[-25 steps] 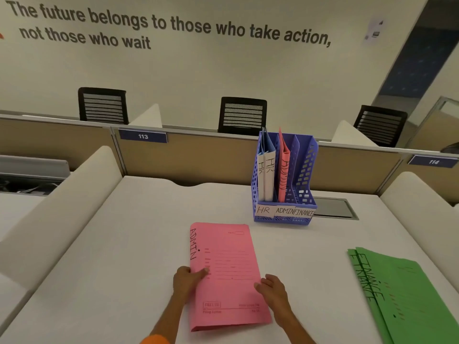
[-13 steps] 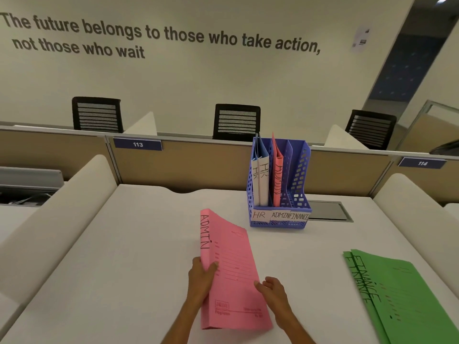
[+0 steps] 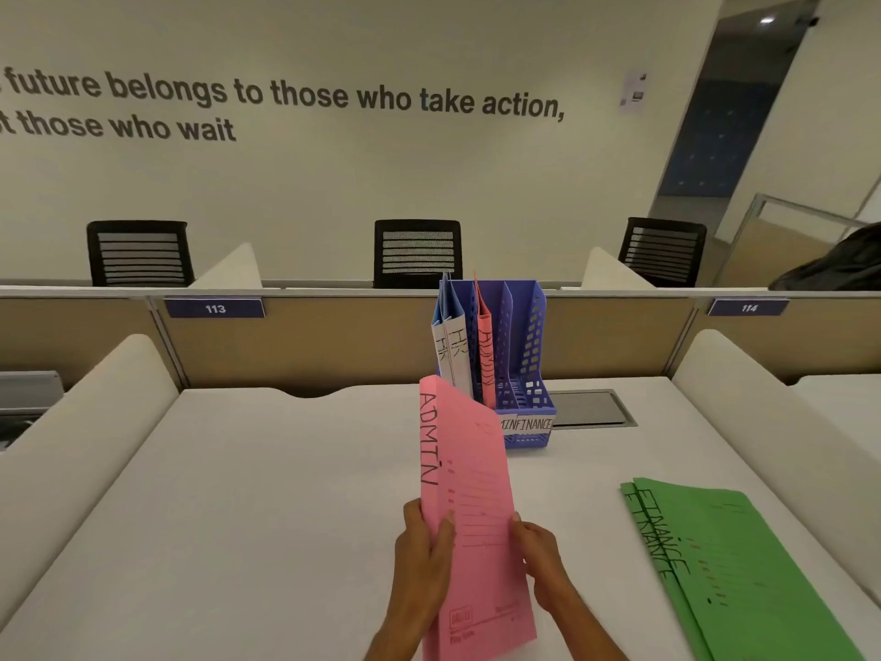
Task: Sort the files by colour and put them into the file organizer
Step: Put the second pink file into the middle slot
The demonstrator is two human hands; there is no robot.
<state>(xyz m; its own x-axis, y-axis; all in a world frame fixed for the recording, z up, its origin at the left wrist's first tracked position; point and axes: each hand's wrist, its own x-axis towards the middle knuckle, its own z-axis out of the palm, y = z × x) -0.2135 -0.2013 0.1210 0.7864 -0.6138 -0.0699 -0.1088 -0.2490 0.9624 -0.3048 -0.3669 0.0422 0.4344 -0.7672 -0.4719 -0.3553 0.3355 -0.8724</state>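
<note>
Three black chairs [image 3: 417,252] — behind a partition [image 3: 333,336] (tagged 113, 114).

Brightness: even, warm, moderately dim indoor light.
Source: one ceiling lamp [image 3: 766,20] glows at top right; the rest is diffuse from overhead.
Shadows: soft and faint on the bench [image 3: 238,493]; a weak one under the organizer [image 3: 524,374].
Glare: none, only the lamp's small bright spot.
Blur: slight softness overall; wall lettering [image 3: 286,95] smeared a little.
Distortion: wide-angle bending; partition tops and doorway lean at the edges.
</note>
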